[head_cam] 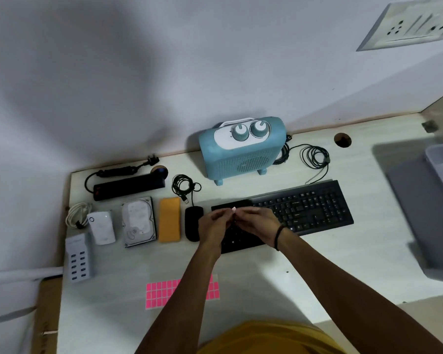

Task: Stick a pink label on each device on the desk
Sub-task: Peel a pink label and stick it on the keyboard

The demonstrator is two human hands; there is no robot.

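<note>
Your pink label sheet [159, 292] lay nearest on the table [304, 272] while both hands' fingers [228, 215] pinched one label [233, 208] above the keyboard [315, 208]; pressing it flat on bare casing looked wisest.

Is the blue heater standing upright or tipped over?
Upright. The blue heater stands on its feet on the desk by the wall, knobs and handle on top, grille facing the person.

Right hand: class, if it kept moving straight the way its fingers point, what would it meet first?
The right hand points leftward, so it would meet the left hand first, at the small label they pinch together.
</note>
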